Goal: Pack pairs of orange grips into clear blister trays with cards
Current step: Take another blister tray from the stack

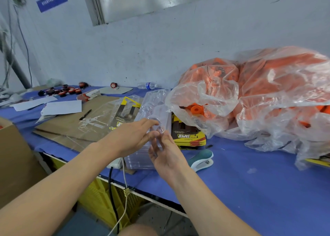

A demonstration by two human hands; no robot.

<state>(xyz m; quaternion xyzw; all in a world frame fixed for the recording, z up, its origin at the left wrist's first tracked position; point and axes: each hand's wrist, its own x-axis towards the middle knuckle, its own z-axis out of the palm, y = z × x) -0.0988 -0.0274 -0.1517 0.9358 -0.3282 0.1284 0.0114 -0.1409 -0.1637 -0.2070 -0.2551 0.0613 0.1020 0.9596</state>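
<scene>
Likely freeing 1 tray (154, 107) from the stack (136, 161).
Grip: left hand (131, 137) pinched its edge, right hand (167, 154) open alongside — next, fetch 2 grips (196, 109).

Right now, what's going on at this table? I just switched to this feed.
A person is working at a stack of clear blister trays on the blue table. The left hand seems to pinch the top tray between thumb and fingers, as if to lift it off; the right hand is open at its near edge. The orange grips lie in plastic bags on the right, and yellow cards are stacked beside the trays.
</scene>
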